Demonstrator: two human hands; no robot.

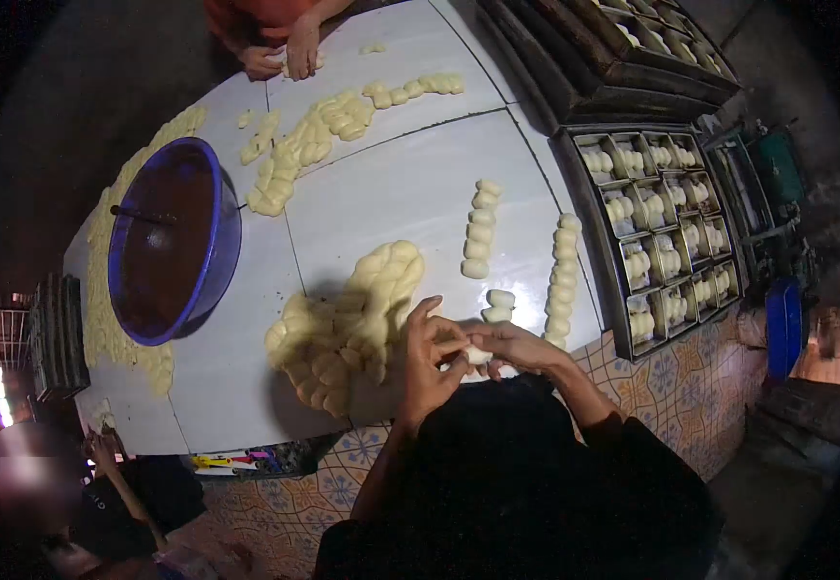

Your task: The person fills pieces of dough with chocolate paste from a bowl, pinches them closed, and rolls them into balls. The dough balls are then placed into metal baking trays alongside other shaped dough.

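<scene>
Close to my body, at the near table edge, a small pale piece of dough (478,355) sits between my two hands. My left hand (427,364) has its thumb and fingertips bent in on the dough's left side, the index finger raised. From the right, my right hand (520,348) closes its fingers over the same piece. Just beyond them lies a short stack of dough rolls (499,305). Two rows of shaped rolls, one row (479,230) ahead and another row (562,275) to the right, rest on the white table (381,188). Left of my hands is a heap of dough lumps (357,319).
A blue basin (217,246) of brown liquid stands at left, with dough strips (101,280) beyond it. Metal pans (618,246) of dough flank the table's right edge. Co-workers are at the far side (280,19) and the lower left (140,503).
</scene>
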